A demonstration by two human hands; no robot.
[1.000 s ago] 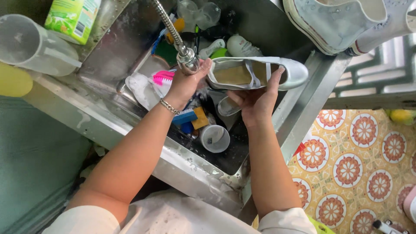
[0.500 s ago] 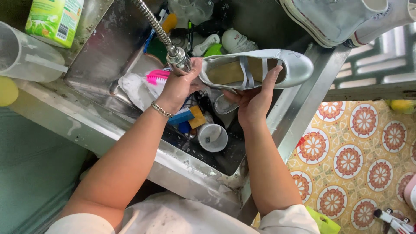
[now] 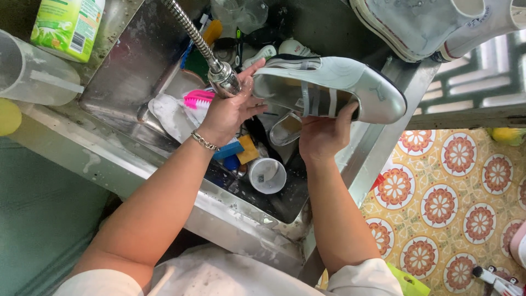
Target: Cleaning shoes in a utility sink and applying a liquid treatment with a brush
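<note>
- one smooth silver shoe (image 3: pixel 329 90) is lying sideways over the steel sink (image 3: pixel 126 71).
- right hand (image 3: pixel 323 134) is gripping its side.
- left hand (image 3: pixel 227 112) is loosely touching the ribbed metal hose (image 3: pixel 192 30).
- one pink brush (image 3: pixel 197 98), one round white cup (image 3: pixel 267 175).

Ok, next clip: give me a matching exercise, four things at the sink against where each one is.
Things:
1. silver shoe
2. pink brush
3. white cup
4. green bottle

Places:
A. on the ledge, upper left
B. held in the right hand over the sink
C. in the basin, under the left hand
D. upright in the basin, below the shoe

Pairs: 1-B, 2-C, 3-D, 4-A
</note>
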